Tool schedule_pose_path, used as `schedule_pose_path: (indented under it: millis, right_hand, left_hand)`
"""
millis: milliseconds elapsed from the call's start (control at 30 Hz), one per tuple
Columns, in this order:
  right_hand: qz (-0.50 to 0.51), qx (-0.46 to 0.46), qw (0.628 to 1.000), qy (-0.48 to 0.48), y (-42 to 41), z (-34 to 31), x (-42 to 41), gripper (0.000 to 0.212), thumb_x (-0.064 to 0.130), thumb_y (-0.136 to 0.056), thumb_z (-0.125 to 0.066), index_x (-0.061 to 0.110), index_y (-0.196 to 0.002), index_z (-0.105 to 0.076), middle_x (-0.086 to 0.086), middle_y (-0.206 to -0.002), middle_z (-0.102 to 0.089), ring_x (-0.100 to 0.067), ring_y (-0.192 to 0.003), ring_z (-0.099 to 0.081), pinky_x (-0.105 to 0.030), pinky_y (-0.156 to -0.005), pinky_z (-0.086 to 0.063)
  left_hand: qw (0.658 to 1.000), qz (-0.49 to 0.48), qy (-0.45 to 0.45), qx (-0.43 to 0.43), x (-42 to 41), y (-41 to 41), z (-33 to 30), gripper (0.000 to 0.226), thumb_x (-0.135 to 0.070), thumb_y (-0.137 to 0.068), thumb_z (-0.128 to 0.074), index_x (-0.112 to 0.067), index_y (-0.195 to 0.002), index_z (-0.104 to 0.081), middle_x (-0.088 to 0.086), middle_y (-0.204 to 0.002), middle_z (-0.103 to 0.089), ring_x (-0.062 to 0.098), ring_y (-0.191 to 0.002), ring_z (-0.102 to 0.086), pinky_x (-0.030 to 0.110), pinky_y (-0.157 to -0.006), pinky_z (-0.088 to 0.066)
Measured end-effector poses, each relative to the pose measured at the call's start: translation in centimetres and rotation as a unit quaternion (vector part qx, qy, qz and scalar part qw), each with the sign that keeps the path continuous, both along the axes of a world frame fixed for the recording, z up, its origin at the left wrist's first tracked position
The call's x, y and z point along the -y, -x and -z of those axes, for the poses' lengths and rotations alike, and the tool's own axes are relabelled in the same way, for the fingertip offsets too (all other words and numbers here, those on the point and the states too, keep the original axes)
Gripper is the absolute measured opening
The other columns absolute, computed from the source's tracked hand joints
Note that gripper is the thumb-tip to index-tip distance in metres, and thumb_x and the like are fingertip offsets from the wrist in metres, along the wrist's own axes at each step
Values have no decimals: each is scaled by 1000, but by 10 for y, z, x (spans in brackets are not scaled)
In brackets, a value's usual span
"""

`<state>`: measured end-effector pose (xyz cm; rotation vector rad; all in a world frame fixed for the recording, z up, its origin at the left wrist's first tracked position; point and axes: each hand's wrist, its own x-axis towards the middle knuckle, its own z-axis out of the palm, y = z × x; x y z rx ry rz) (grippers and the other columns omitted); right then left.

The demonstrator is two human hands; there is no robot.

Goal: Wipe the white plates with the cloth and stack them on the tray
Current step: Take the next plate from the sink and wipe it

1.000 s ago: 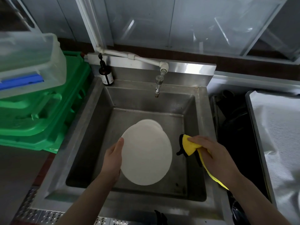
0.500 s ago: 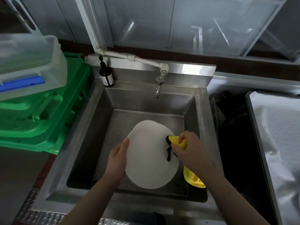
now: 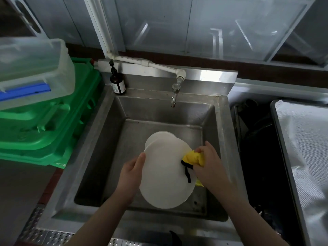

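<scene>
A white plate point(image 3: 165, 176) is held tilted over the steel sink point(image 3: 113, 125). My left hand point(image 3: 132, 173) grips its left rim, thumb on the face. My right hand point(image 3: 209, 166) holds a bunched yellow cloth point(image 3: 194, 157) with a black loop against the plate's right side. Behind the held plate, another white plate point(image 3: 158, 136) peeks out lower in the sink. A grey tray point(image 3: 301, 139) lined with white material lies at the right.
A tap point(image 3: 174, 96) hangs over the sink's back wall, and a dark pump bottle point(image 3: 118, 84) stands at the back left corner. Green crates point(image 3: 49, 125) with a clear tub point(image 3: 33, 68) on top sit at the left. A dark gap point(image 3: 255, 139) separates sink and tray.
My right hand brought the yellow cloth from beside the plate onto its face, then slid it toward the plate's right edge. My left hand kept its hold on the rim.
</scene>
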<state>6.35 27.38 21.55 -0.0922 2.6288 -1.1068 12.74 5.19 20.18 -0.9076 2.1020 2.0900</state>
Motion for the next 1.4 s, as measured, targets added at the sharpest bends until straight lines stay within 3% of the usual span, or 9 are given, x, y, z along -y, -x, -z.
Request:
schedule_pose_path:
  millis: [33,100,267,400,633,900,1133,1233,1400]
  right_hand:
    - [-10,-9,1000,-8,0,3,-1,32,8,-82,-60,27,-107,-53,-3,-145,-41,-17,-141,-28,-27,-104,-34]
    - [-17,-29,999,-1,0,7,-2,36,9,-86,-58,30,-116,-60,1,-137,-49,-19,-134,-40,-37,-104,-42]
    - [-44,-44,997,-44,-1,8,-6,40,15,-99,-47,27,-138,-45,11,-116,-55,-11,-105,-56,-26,-86,-46]
    - [11,-53,998,-28,-1,13,-3,16,18,-98,-52,26,-109,-43,9,-81,-57,-10,-69,-57,-22,-53,-39]
    - [21,-105,994,-19,1,8,10,23,8,-97,-47,10,-115,-62,3,-117,-54,-11,-95,-51,-14,-76,-37]
    - [38,-91,994,36,4,-3,26,16,13,-94,-54,23,-105,-51,10,-89,-56,-3,-77,-54,-10,-58,-35]
    - [27,-93,993,70,-3,0,41,15,24,-94,-56,24,-109,-55,7,-96,-58,-4,-84,-56,-11,-63,-43]
    - [-1,-109,992,65,-9,-4,51,20,26,-93,-56,29,-114,-56,12,-104,-59,-5,-94,-56,-20,-81,-49]
    - [-68,-132,984,94,-18,-9,61,20,22,-92,-58,27,-111,-62,22,-102,-57,10,-94,-51,0,-83,-35]
  left_hand:
    - [1000,2,13,-1,0,0,0,39,-39,-102,-47,-25,-83,-77,20,-90,-73,41,-90,-70,62,-83,-56]
    - [999,2,36,-7,0,1,0,37,-37,-102,-48,-21,-82,-74,22,-89,-72,42,-89,-70,59,-82,-55]
    - [997,12,74,-11,1,2,2,39,-36,-101,-49,-9,-89,-75,21,-85,-72,41,-87,-69,57,-79,-56]
    - [994,47,95,-11,0,1,3,37,-39,-101,-49,-14,-90,-74,17,-87,-73,35,-86,-70,55,-80,-56]
    - [986,82,144,-4,-7,4,3,37,-36,-101,-51,-12,-90,-75,9,-80,-73,29,-81,-70,49,-74,-56]
    - [978,127,162,-42,-11,1,-3,54,-64,-86,-45,-15,-81,-68,11,-70,-66,33,-70,-65,54,-63,-54]
    - [969,149,193,-37,-12,3,3,38,-37,-103,-49,-13,-82,-70,7,-72,-68,26,-69,-66,48,-63,-53]
    - [968,152,198,-24,-14,4,9,39,-40,-103,-47,-15,-86,-72,8,-75,-68,24,-71,-65,47,-66,-53]
    - [964,154,216,-24,-13,4,10,37,-32,-105,-44,-18,-89,-74,1,-77,-70,14,-72,-64,41,-70,-50]
